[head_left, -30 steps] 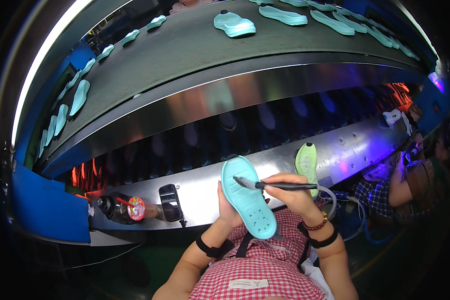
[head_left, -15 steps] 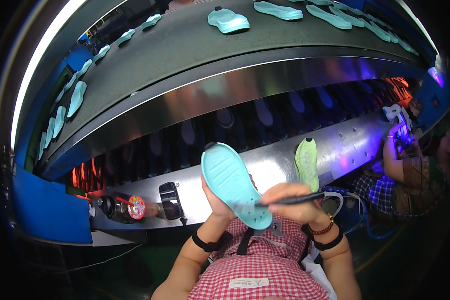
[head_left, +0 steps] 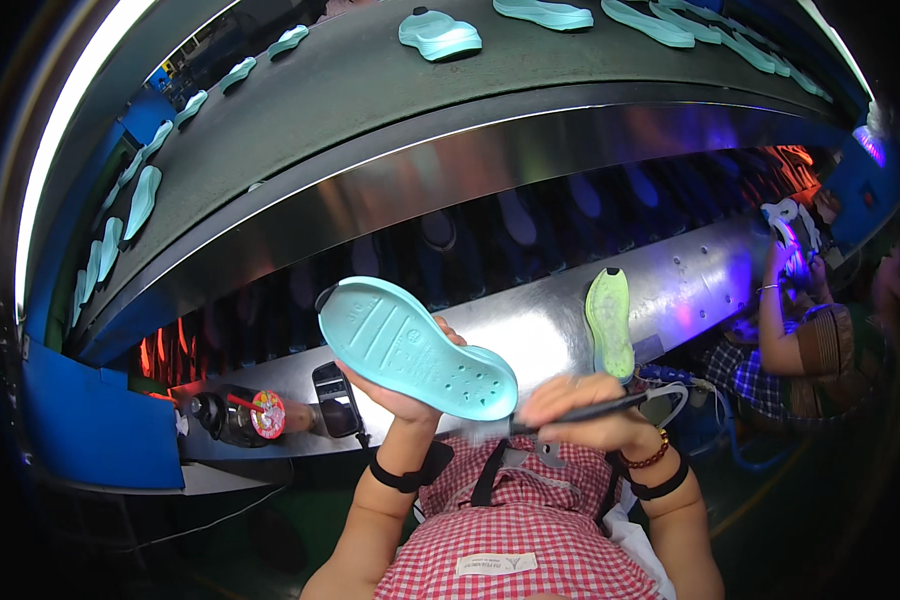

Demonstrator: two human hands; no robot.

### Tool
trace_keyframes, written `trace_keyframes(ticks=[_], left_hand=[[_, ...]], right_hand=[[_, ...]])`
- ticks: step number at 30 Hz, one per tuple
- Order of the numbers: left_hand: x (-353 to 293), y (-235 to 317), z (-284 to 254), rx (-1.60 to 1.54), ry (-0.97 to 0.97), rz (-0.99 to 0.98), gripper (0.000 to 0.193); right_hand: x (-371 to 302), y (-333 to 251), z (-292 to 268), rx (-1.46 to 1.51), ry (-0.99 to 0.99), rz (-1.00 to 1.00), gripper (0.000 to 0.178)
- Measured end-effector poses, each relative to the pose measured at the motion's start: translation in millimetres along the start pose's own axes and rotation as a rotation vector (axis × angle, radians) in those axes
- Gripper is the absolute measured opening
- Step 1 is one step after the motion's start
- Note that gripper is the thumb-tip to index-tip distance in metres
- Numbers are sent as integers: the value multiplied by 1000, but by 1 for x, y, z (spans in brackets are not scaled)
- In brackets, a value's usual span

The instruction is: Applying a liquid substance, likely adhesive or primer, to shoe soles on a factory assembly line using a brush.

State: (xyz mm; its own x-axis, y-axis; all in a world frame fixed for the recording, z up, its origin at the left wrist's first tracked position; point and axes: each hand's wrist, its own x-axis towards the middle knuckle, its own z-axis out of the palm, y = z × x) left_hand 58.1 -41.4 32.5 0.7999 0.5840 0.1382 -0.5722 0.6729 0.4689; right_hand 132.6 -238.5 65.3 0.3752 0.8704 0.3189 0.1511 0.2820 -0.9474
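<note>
Sole point(head_left: 410, 345) in left hand point(head_left: 398, 400), brush point(head_left: 600, 408) in right hand point(head_left: 610, 430).

a black phone point(head_left: 338, 402) near a red-strawed cup point(head_left: 269, 416) and dark bottle point(head_left: 210, 412) on the metal ledge point(head_left: 542, 338)

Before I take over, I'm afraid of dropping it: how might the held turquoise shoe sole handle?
The turquoise shoe sole probably feels light, resembling moulded foam. It seems fairly stiff: held mid-length by the left hand, its ends don't sag.

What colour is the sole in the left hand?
The sole is light turquoise with a black tip; head view shows it best.
</note>
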Motion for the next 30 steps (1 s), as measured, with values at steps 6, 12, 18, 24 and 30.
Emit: trace_keyframes(ticks=[6,12,18,24,30], left_hand=[[3,2,4,67,-16,-7,95],[5,1,1,117,-17,-11,94],[5,-12,-19,127,-29,-36,90],[2,-22,-47,157,185,-81,79],[-5,-60,-60,284,429,-253,63]], right_hand=[[0,-2,0,-19,-74,28,22],[1,10,4,-135,25,34,22],[-5,28,-6,90,224,238,21],[-19,73,6,174,282,171,18],[-43,111,7,228,359,359,17]])
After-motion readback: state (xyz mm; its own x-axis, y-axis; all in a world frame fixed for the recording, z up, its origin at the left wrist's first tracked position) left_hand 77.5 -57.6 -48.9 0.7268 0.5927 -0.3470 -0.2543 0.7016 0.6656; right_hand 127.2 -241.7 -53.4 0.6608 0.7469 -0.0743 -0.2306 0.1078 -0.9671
